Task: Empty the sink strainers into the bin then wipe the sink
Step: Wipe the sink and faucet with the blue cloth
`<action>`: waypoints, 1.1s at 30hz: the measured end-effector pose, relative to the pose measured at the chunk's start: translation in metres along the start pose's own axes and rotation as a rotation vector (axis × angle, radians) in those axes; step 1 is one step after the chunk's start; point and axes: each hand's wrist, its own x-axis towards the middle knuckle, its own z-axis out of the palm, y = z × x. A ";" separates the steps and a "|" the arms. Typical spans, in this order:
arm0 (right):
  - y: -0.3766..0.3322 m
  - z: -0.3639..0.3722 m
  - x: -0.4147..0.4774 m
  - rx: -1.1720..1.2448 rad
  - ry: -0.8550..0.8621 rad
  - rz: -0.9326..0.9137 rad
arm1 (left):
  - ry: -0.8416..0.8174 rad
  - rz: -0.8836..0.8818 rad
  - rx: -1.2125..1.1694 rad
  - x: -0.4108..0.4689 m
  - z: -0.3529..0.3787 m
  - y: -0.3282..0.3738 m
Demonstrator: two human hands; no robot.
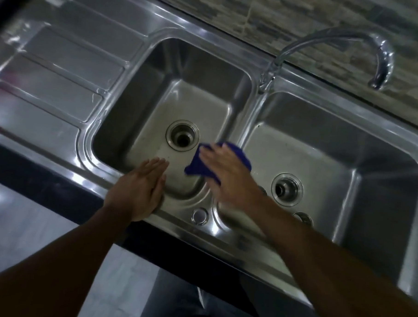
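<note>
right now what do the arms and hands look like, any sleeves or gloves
Both forearms are bare up to the frame edge, with no sleeves in view. The left hand and right hand wear no gloves, and no rings, watch or bands show.

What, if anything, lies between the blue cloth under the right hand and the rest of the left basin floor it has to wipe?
Nothing visible does. The right hand presses the blue cloth beside the open drain, and the left basin floor is bare. The left hand rests flat on the front rim, outside the basin.
</note>
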 end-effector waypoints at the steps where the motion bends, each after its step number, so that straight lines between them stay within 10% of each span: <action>1: 0.013 -0.007 0.015 0.003 0.037 0.041 | 0.001 -0.002 -0.008 0.000 0.000 -0.001; 24: 0.038 -0.021 0.109 -0.105 0.280 0.504 | 0.210 0.111 0.142 0.115 -0.092 -0.056; 33: 0.018 -0.043 0.162 0.246 0.786 0.532 | 0.161 0.154 0.241 0.178 -0.105 -0.123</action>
